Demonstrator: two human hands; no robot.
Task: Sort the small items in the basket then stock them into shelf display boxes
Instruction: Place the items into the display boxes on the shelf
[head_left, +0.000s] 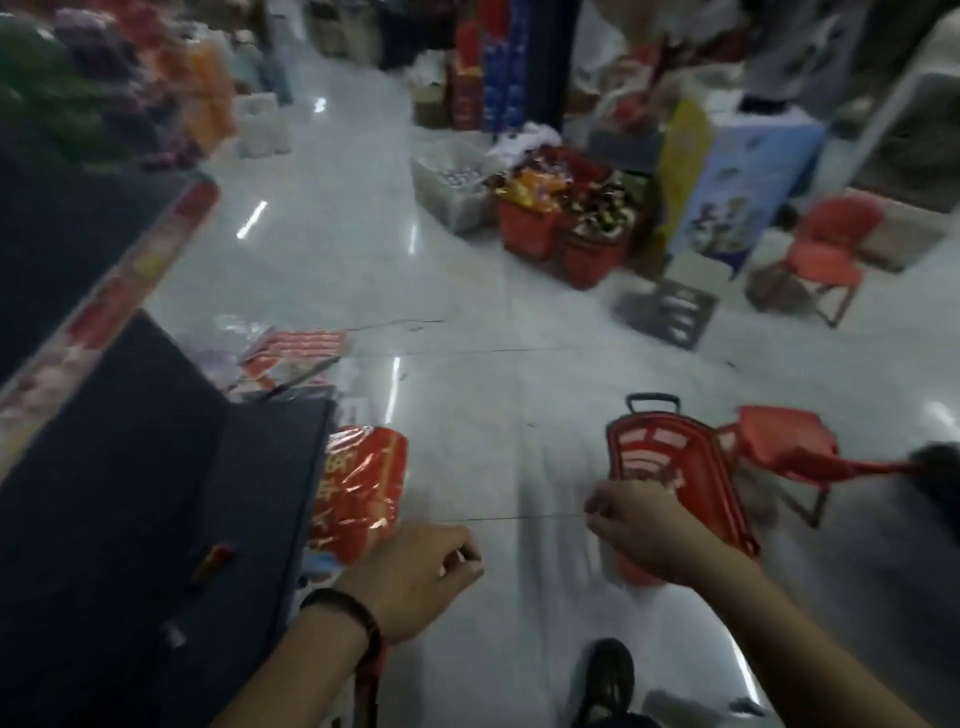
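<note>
Right hand (644, 525) curled over the red slotted plastic basket (654, 452) on the floor beside me, probably to take its rim; I cannot confirm a grasp through blur. Left hand (415, 577) curled, contents indeterminate. 2 filled red baskets (524, 228) stand well apart

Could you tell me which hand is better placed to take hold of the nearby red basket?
Right. The right hand is over the near rim of the red basket; the left hand is beside the dark shelf, well apart from the basket. Blur hides whether either hand holds anything.
</note>
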